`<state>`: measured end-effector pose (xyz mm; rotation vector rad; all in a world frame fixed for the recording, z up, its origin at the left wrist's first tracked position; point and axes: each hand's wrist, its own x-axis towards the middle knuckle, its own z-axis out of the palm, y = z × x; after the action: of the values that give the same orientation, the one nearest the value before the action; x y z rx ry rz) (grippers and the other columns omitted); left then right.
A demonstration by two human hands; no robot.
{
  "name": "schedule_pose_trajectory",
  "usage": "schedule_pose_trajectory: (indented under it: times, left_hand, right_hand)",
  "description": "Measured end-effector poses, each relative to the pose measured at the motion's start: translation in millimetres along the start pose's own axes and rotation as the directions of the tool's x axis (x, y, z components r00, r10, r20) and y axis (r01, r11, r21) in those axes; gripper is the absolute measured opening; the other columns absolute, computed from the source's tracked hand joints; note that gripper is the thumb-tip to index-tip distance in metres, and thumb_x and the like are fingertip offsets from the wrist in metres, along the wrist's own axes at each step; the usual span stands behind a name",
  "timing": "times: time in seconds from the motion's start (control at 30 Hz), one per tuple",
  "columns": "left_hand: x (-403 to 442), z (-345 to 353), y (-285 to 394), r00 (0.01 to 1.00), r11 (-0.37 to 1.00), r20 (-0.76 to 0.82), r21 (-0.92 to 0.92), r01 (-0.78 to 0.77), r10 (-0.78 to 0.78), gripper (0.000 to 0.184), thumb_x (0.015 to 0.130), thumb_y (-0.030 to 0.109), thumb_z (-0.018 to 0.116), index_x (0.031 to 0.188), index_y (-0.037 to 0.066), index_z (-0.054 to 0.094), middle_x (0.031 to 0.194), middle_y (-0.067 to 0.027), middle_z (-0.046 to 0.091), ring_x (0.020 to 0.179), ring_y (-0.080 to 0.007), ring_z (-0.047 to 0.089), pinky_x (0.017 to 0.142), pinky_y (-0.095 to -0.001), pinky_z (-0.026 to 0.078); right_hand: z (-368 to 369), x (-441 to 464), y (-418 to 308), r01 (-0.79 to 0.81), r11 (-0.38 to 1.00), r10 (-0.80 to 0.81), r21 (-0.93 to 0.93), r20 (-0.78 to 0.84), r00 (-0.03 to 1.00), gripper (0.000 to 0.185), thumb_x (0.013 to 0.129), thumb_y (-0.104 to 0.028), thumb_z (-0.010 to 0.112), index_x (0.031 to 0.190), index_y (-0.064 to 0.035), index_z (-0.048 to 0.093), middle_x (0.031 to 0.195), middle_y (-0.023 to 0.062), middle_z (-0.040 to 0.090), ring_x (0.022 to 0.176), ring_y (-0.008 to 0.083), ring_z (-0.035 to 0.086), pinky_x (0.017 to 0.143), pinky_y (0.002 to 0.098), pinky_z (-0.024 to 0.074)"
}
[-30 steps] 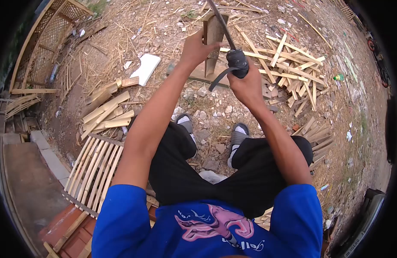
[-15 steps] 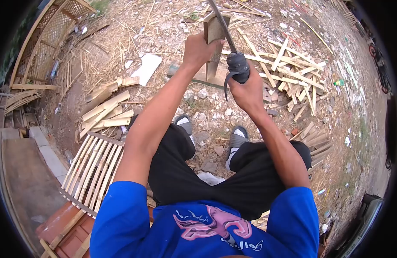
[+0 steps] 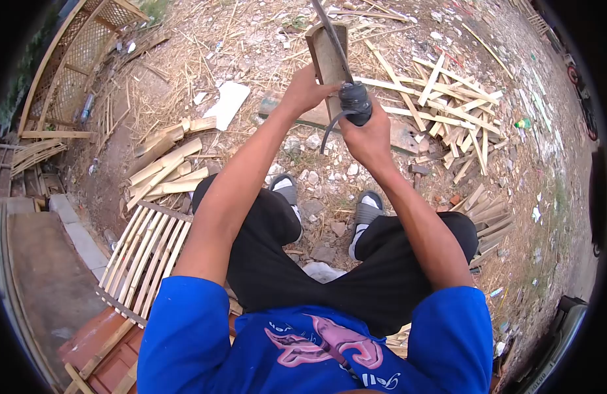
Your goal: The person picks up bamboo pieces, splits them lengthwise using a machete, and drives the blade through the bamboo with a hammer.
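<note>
A split bamboo piece (image 3: 328, 56) stands upright, its curved inner side partly showing. My left hand (image 3: 307, 92) grips it at its left side, with the thumb across it. My right hand (image 3: 369, 131) is wrapped round the black taped handle of a long blade (image 3: 334, 37). The blade points up and away, crossing in front of the bamboo piece. A loose dark strip hangs from the handle. Below the bamboo piece lies a wooden plank (image 3: 402, 138), partly hidden by my hands.
Thin strips (image 3: 448, 98) are heaped at the right, with split pieces (image 3: 491, 220) below them. Bamboo halves (image 3: 162, 167) and a slatted panel (image 3: 146, 256) lie at the left. A white slab (image 3: 230, 104) and a hammer (image 3: 418, 172) are on the ground.
The bamboo piece has turned so that more of its inner side shows. My right hand and the blade's handle have shifted slightly left and down, closer to my left hand.
</note>
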<state>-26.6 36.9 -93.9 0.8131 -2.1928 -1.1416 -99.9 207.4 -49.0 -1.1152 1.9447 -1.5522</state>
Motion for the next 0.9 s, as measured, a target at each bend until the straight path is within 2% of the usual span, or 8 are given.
schedule_pose_trajectory:
  times: [0.1, 0.23, 0.43, 0.47, 0.57, 0.6, 0.7, 0.9]
  left_hand:
    - [2.0, 0.1, -3.3, 0.987, 0.981, -0.072, -0.144, 0.132, -0.143, 0.040, 0.079, 0.032, 0.080, 0.102, 0.000, 0.071, 0.092, -0.0105, 0.073, 0.088, -0.0174, 0.069, 0.074, -0.0327, 0.053]
    - [-2.1, 0.1, 9.5, 0.979, 0.996, -0.202, -0.084, 0.005, -0.022, 0.035, 0.081, 0.034, 0.078, 0.093, 0.001, 0.073, 0.079, -0.0060, 0.072, 0.072, -0.0130, 0.067, 0.063, -0.0295, 0.052]
    - [11.8, -28.0, 80.1, 0.920, 0.964, -0.331, -0.088, -0.253, 0.211, 0.033, 0.076, 0.032, 0.080, 0.089, 0.003, 0.074, 0.071, -0.0102, 0.072, 0.065, -0.0196, 0.071, 0.060, -0.0325, 0.053]
    - [2.5, -36.3, 88.6, 0.991, 0.999, -0.126, -0.023, -0.048, 0.044, 0.055, 0.072, 0.036, 0.084, 0.112, 0.002, 0.068, 0.095, -0.0169, 0.073, 0.088, -0.0244, 0.072, 0.076, -0.0347, 0.055]
    - [6.2, -0.7, -22.1, 0.997, 0.968, -0.033, 0.244, -0.053, 0.063, 0.091, 0.067, 0.040, 0.087, 0.138, 0.000, 0.047, 0.124, -0.0240, 0.062, 0.115, -0.0327, 0.061, 0.097, -0.0392, 0.049]
    - [2.9, -8.1, -20.5, 0.980, 0.970, 0.113, 0.202, 0.137, -0.162, 0.113, 0.063, 0.042, 0.089, 0.147, -0.001, 0.028, 0.138, -0.0273, 0.049, 0.130, -0.0387, 0.048, 0.110, -0.0422, 0.038]
    - [0.2, -9.3, 1.9, 0.981, 0.982, 0.138, 0.146, 0.119, -0.139, 0.108, 0.064, 0.040, 0.089, 0.146, 0.000, 0.031, 0.136, -0.0265, 0.051, 0.127, -0.0398, 0.050, 0.107, -0.0428, 0.040]
    - [7.8, -18.0, 14.4, 1.000, 0.998, -0.011, 0.051, 0.025, -0.025, 0.047, 0.078, 0.037, 0.079, 0.106, 0.000, 0.069, 0.095, -0.0156, 0.072, 0.091, -0.0272, 0.070, 0.077, -0.0384, 0.053]
  right_hand:
    - [2.8, -6.4, -9.0, -0.008, 0.999, 0.010, -0.052, 0.045, 0.999, 0.031, 0.075, -0.010, 0.070, 0.102, 0.0013, 0.059, 0.086, 0.0183, 0.068, 0.080, 0.0274, 0.069, 0.074, 0.0371, 0.0510]
    - [-2.6, -7.0, -15.6, 0.053, 0.999, -0.053, 0.007, 0.044, 0.998, 0.031, 0.075, -0.009, 0.070, 0.103, 0.0008, 0.059, 0.085, 0.0174, 0.069, 0.079, 0.0262, 0.069, 0.074, 0.0366, 0.0513]
    - [-20.5, -0.8, -51.6, 0.204, 0.975, -0.200, 0.085, -0.052, 0.978, 0.026, 0.076, -0.008, 0.069, 0.099, 0.0004, 0.060, 0.083, 0.0142, 0.068, 0.074, 0.0200, 0.066, 0.071, 0.0329, 0.0504]
    - [-19.6, 2.1, -34.7, 0.147, 0.987, -0.145, 0.061, -0.040, 0.989, 0.026, 0.076, -0.008, 0.069, 0.100, 0.0003, 0.060, 0.083, 0.0137, 0.068, 0.075, 0.0193, 0.065, 0.071, 0.0327, 0.0503]
    - [-18.6, 4.9, 8.7, 0.008, 1.000, -0.008, -0.016, -0.037, 0.999, 0.028, 0.077, -0.008, 0.068, 0.103, 0.0001, 0.062, 0.085, 0.0127, 0.068, 0.077, 0.0184, 0.065, 0.073, 0.0325, 0.0501]
    - [-20.4, 11.4, 11.3, -0.023, 0.999, 0.022, -0.041, -0.036, 0.999, 0.028, 0.077, -0.008, 0.068, 0.104, -0.0001, 0.062, 0.085, 0.0124, 0.068, 0.077, 0.0182, 0.065, 0.073, 0.0325, 0.0501]
    - [-21.4, 4.5, 7.7, -0.050, 0.997, 0.053, 0.053, -0.047, 0.998, 0.029, 0.078, -0.008, 0.067, 0.106, -0.0005, 0.062, 0.086, 0.0129, 0.068, 0.078, 0.0182, 0.065, 0.074, 0.0327, 0.0502]
    - [-8.8, -16.9, -6.4, -0.061, 0.996, 0.064, -0.060, 0.051, 0.997, 0.032, 0.074, -0.013, 0.071, 0.101, -0.0003, 0.059, 0.085, 0.0171, 0.068, 0.079, 0.0285, 0.068, 0.073, 0.0377, 0.0503]
